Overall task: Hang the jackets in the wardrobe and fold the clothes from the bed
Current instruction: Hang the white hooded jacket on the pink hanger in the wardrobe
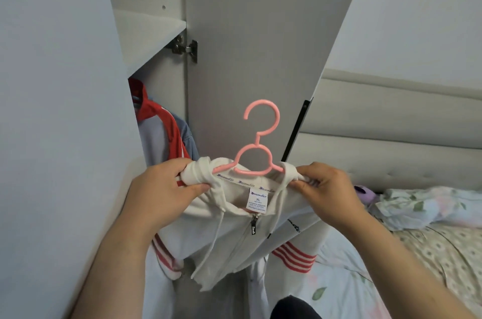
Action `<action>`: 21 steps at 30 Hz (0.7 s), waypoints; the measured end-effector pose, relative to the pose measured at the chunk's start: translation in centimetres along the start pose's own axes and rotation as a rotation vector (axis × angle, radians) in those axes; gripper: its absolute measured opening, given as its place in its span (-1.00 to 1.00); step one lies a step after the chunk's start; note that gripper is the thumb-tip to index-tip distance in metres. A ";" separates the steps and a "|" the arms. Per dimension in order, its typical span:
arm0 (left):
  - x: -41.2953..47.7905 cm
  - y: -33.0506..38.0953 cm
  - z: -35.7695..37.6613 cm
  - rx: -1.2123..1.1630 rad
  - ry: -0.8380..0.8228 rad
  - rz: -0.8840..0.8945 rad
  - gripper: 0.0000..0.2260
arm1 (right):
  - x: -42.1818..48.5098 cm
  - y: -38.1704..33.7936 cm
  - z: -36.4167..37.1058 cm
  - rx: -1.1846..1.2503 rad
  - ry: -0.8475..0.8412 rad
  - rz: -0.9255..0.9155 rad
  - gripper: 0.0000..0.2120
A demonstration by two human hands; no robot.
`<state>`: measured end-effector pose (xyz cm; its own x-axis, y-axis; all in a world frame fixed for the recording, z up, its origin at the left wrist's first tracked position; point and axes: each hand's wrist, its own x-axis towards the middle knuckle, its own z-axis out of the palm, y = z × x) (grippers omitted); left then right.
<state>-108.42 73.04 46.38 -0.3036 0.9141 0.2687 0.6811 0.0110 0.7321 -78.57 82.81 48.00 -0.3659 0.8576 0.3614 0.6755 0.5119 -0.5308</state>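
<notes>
Jacket (208,235), pink hanger (257,139) ends hidden inside

The bed (391,159) is seen to the right of the wardrobe (250,58) and is covered by a pale floral sheet (339,292). Farther from the wardrobe, a dotted blanket (443,248) is spread on it. A crumpled floral cloth (422,204) is bunched beyond, with a purple item (365,192) beside it. A shelf (148,24) is fitted inside the wardrobe.

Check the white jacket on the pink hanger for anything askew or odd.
The white jacket sits bunched on the pink hanger: fabric is wadded at both ends, where the left hand and right hand grip it.
</notes>
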 end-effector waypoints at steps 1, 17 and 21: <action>0.0 -0.1 0.0 0.000 -0.001 0.003 -0.70 | 0.1 -0.1 -0.1 0.007 0.003 -0.002 -0.89; 0.6 -1.6 3.5 0.114 0.211 -0.052 -0.73 | 4.5 1.1 0.1 -0.011 -0.395 -0.047 -0.69; 2.1 -2.3 5.2 0.150 0.256 -0.030 -0.65 | 6.5 2.9 1.3 0.132 -0.499 0.026 -0.80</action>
<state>-107.14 77.06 42.05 -0.4709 0.7804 0.4114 0.7539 0.1139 0.6470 -79.80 89.92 47.76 -0.6328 0.7730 -0.0453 0.6133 0.4647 -0.6387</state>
